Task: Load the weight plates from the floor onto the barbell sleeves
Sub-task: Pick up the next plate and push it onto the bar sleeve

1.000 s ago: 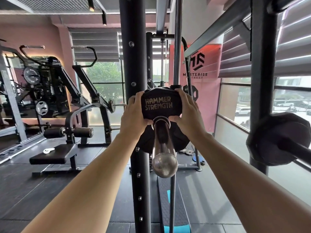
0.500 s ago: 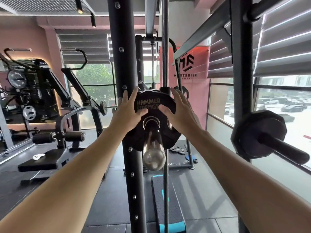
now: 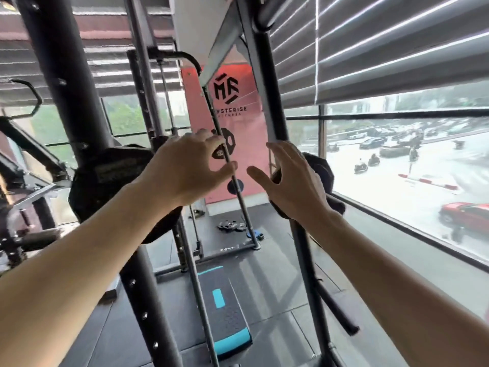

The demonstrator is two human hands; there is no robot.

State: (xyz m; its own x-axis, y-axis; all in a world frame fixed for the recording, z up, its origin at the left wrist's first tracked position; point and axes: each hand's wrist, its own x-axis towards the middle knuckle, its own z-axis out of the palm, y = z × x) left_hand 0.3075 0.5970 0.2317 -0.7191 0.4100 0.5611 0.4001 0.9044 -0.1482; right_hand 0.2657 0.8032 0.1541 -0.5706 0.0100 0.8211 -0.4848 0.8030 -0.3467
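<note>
Black weight plate [image 3: 105, 181] sits left; left hand [image 3: 185, 165], right hand [image 3: 293, 181] spread, empty.

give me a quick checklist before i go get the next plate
1. Left hand free: ok, fingers spread, holding nothing.
2. Right hand free: ok, open, in front of the right-side plate.
3. Left-side plate on the bar: ok as far as it shows; how far in it sits, cannot tell, an arm and the rack upright cover it.
4. Sleeve room for another plate: cannot tell, the sleeve end is out of sight.
5. More plates on the floor: cannot tell, only small items lie by the far frame.
</note>
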